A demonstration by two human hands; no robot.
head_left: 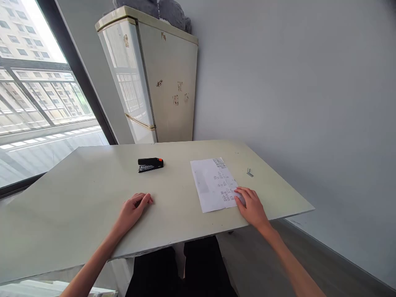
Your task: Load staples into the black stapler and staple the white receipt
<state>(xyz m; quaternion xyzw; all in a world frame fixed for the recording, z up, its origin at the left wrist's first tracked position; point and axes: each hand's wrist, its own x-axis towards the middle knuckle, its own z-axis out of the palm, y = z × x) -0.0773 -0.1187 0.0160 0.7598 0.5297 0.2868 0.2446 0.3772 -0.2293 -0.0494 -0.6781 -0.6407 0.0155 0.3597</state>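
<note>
My left hand rests on the white table with its fingers loosely curled and nothing visible in them. Beyond it lies a black stapler with an orange-red mark at its right end. My right hand touches the lower right corner of a white sheet of paper, its thumb apart from the fingers. Handwriting runs down the right side of the sheet. To the right of the paper sit small strips of silver staples.
The white table has its front edge just above my legs. A cream refrigerator with worn patches stands behind it, carrying grey plush things. A large window is at the left, and a grey wall rises behind and to the right.
</note>
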